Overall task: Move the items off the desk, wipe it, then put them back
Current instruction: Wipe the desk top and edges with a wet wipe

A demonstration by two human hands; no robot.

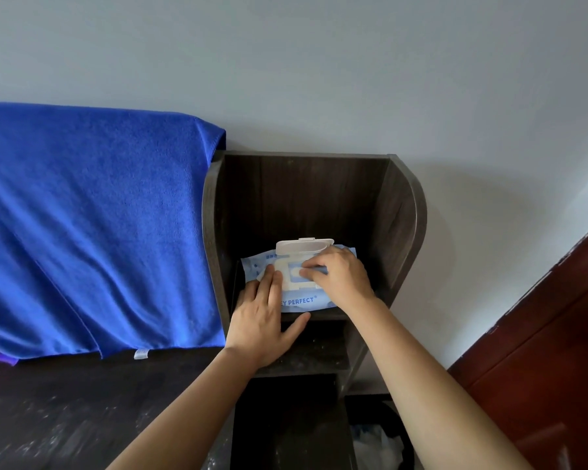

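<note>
Your 2 bare arms reach up from the bottom of the view to the dark brown wooden shelf unit (401, 212) just beside the right end of the dark, dusty counter (65, 401). On its top shelf lies a soft blue plastic pack of wet wipes (299, 301), with its white plastic flip lid (304, 246) tipped up and back.

Your left hand (262, 317) lies flat on the left part of the pack, with straight fingers and the thumb out along the shelf edge. It seems to press down so the pack does not lift or slide when you pull.

Your right hand (340, 276) has curled fingers, and they pinch at the white opening in the middle of the pack. It is too small to tell if a wipe is between them. You look to be getting a wipe for cleaning.

Pale specks on the counter suggest the wiping is not done. A big bright blue towel (92, 225) hangs at the left, with its lower edge on the counter. A black bin with a white bag (377, 439) sits low beside the shelf unit, handy for a used wipe.
</note>
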